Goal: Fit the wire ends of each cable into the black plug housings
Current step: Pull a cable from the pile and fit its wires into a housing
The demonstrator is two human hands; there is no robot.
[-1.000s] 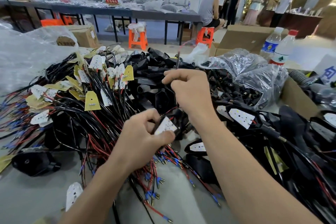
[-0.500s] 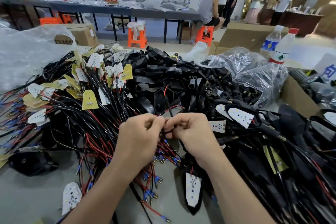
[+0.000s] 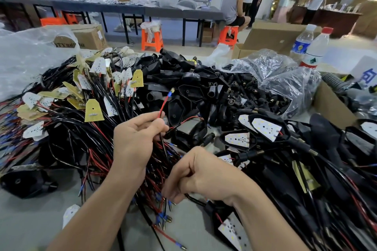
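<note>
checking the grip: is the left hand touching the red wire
Touching: head view shows the left hand pinching the red wire below its tip.

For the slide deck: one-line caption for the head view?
Left hand holds a red wire upright; right hand grips a black cable, black plug housings heaped behind.

This is a small assembly workshop: the bench (image 3: 30, 226) in front is heaped with cables (image 3: 71, 138) and loose black plug housings (image 3: 183, 85), some spilling from clear plastic bags (image 3: 289, 85). Cardboard boxes (image 3: 89, 35) sit about, and long grey tables (image 3: 122, 9) strewn with parts run along the far wall, with orange stools (image 3: 152, 39) beside them and workers (image 3: 232, 6) seated or standing
</note>
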